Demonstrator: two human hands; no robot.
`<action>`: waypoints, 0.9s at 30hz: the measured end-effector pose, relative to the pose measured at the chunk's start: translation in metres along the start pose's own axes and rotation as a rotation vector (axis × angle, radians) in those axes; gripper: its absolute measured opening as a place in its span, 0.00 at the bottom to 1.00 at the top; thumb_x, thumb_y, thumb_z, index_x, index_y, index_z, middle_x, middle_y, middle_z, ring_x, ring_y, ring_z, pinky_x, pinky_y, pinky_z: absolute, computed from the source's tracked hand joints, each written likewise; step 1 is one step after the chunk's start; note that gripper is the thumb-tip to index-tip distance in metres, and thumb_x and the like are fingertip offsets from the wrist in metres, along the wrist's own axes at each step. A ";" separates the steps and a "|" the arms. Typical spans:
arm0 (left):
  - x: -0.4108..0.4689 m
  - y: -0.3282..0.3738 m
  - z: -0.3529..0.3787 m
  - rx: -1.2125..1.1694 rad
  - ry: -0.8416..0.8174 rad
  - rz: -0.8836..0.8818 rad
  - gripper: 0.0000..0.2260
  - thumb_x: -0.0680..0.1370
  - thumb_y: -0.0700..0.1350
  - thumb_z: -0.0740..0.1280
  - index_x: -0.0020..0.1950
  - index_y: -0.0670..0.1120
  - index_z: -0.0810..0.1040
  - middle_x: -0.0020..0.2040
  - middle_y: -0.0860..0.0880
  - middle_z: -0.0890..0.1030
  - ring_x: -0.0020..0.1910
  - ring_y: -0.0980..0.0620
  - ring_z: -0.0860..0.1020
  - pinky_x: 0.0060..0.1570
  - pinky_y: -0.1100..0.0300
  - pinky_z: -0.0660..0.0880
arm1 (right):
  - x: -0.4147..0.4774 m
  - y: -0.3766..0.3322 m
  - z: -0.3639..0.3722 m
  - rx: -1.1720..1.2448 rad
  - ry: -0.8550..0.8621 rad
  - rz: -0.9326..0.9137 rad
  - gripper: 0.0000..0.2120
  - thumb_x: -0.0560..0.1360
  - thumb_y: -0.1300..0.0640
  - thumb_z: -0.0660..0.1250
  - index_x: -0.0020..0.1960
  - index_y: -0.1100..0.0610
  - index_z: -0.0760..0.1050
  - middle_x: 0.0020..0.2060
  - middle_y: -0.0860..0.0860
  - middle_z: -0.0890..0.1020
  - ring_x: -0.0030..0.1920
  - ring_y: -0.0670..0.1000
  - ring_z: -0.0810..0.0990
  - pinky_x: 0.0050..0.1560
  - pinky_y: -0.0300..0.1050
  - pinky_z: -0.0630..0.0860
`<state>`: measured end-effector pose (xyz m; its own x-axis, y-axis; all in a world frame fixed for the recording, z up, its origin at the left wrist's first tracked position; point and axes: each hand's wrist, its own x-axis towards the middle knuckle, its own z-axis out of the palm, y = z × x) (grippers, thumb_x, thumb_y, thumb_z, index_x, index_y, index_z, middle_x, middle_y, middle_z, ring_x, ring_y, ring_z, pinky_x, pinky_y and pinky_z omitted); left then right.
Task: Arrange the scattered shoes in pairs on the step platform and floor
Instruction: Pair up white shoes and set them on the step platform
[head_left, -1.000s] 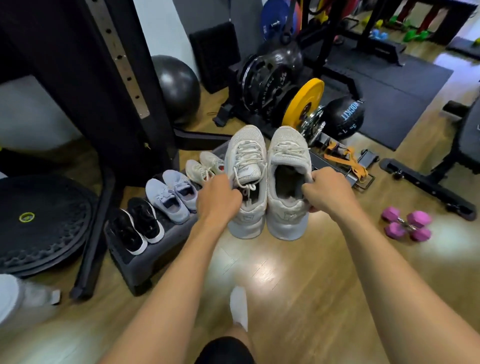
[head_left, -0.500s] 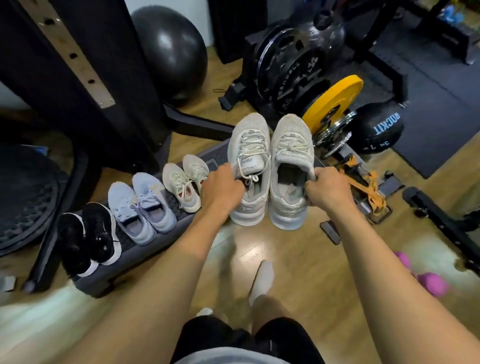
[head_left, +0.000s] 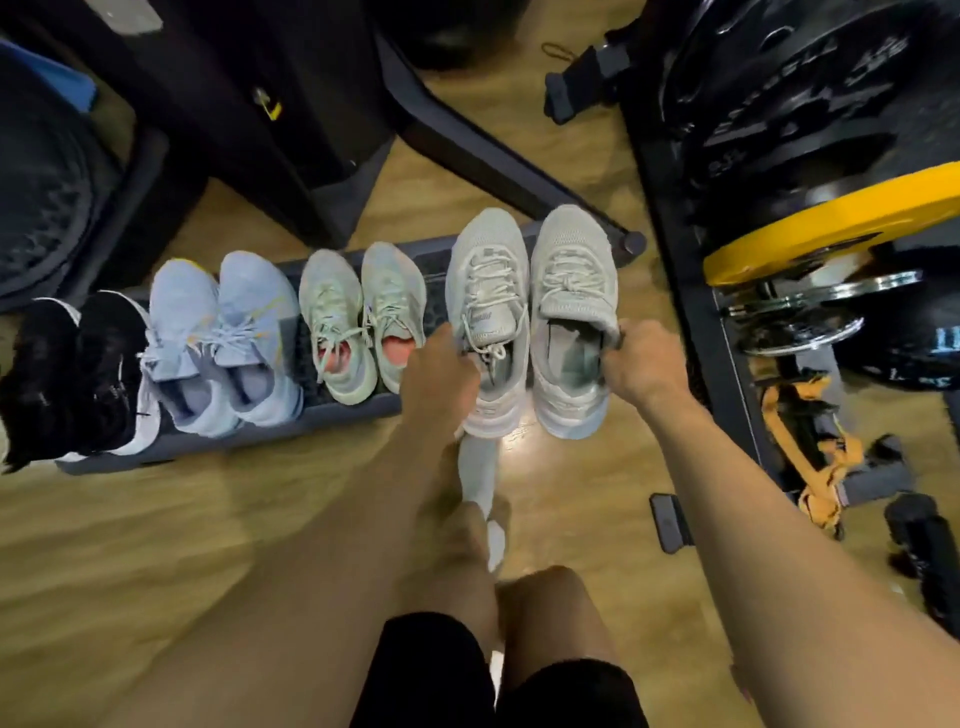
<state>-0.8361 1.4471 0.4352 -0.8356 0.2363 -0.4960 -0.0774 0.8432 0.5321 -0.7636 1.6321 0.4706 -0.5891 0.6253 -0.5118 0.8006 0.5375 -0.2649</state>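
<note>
My left hand (head_left: 441, 374) grips the left white sneaker (head_left: 485, 291) at its collar. My right hand (head_left: 636, 364) grips the right white sneaker (head_left: 571, 291) at its outer collar. Both shoes are side by side, toes pointing away, over the right end of the grey step platform (head_left: 332, 415). Whether they touch it I cannot tell. On the platform stand three pairs: black sneakers (head_left: 72, 374) at the left, light blue sneakers (head_left: 223, 338), then pale green sneakers (head_left: 358, 317) with orange insoles.
A black rack frame (head_left: 493, 156) runs diagonally behind the platform. Black weight plates (head_left: 779, 104) and a yellow plate (head_left: 831, 218) stand at the right, with orange straps (head_left: 810, 441) below. A dark balance dome (head_left: 41, 208) lies at the left. My legs and a white-socked foot (head_left: 478, 467) are below.
The camera has tilted down and come closer. Both hands have carried the white sneakers lower, to the platform's right end beside the pale green pair.
</note>
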 end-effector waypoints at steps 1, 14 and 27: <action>0.015 -0.005 0.010 0.017 0.016 -0.010 0.06 0.75 0.38 0.60 0.51 0.41 0.73 0.45 0.41 0.78 0.47 0.40 0.77 0.41 0.56 0.67 | 0.021 0.000 0.009 -0.029 -0.016 -0.011 0.09 0.73 0.62 0.62 0.50 0.61 0.78 0.47 0.60 0.81 0.48 0.62 0.78 0.42 0.46 0.71; 0.132 -0.046 0.102 -0.127 0.165 -0.259 0.20 0.75 0.36 0.60 0.66 0.45 0.72 0.56 0.41 0.79 0.55 0.40 0.76 0.49 0.55 0.71 | 0.185 -0.003 0.116 -0.055 -0.139 -0.128 0.12 0.74 0.57 0.62 0.55 0.58 0.79 0.53 0.59 0.82 0.55 0.61 0.79 0.51 0.49 0.74; 0.130 -0.032 0.101 -0.213 0.008 -0.373 0.18 0.77 0.40 0.61 0.67 0.44 0.67 0.61 0.42 0.76 0.60 0.40 0.74 0.54 0.54 0.69 | 0.187 0.005 0.106 -0.099 -0.228 -0.166 0.10 0.75 0.55 0.62 0.55 0.57 0.72 0.53 0.60 0.80 0.54 0.62 0.78 0.43 0.45 0.66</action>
<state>-0.8868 1.4993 0.2841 -0.7331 -0.0698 -0.6766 -0.4849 0.7512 0.4479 -0.8585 1.6922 0.2869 -0.6622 0.3876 -0.6413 0.6746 0.6810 -0.2850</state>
